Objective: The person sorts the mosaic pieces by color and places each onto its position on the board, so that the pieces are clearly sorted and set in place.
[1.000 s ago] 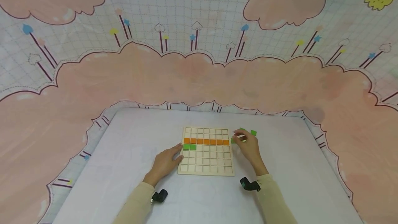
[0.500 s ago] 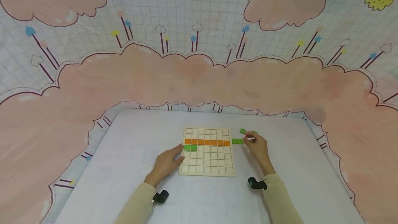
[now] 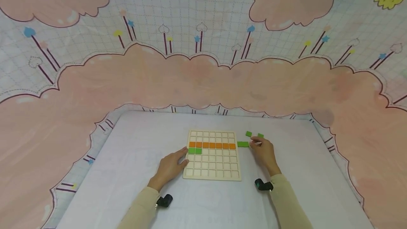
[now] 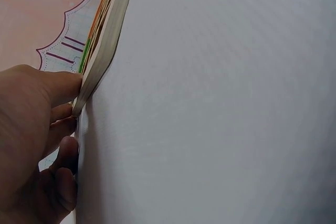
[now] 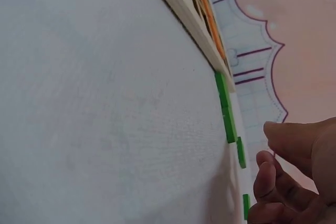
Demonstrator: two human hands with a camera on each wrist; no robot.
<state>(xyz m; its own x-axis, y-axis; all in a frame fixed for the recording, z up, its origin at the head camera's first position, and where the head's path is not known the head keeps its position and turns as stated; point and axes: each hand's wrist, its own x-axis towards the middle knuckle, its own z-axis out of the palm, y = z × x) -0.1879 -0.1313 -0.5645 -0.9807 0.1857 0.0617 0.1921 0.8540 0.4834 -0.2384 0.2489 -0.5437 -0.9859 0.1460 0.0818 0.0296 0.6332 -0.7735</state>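
A pale wooden grid board (image 3: pixel 212 164) lies on the white table. One row holds orange tiles (image 3: pixel 214 145), and below it two green tiles (image 3: pixel 195 150) fill the leftmost cells. My left hand (image 3: pixel 171 167) rests its fingers against the board's left edge; in the left wrist view the fingertips touch the rim (image 4: pixel 102 51). Beside the board's right edge, two green tiles (image 3: pixel 243 144) lie end to end. My right hand (image 3: pixel 263 152) hovers just right of them, thumb and fingers apart with nothing visible between them in the right wrist view.
Two more loose green tiles lie beyond my right hand: a single green tile (image 3: pixel 248 133) and another green tile (image 3: pixel 260 135) partly covered by the fingers. A patterned cloth (image 3: pixel 219 84) with clouds rises behind the white table (image 3: pixel 143 130).
My right hand has moved right, away from the board's edge, uncovering the two green tiles lying end to end. In the last half second it barely shifts. My left hand stays at the board.
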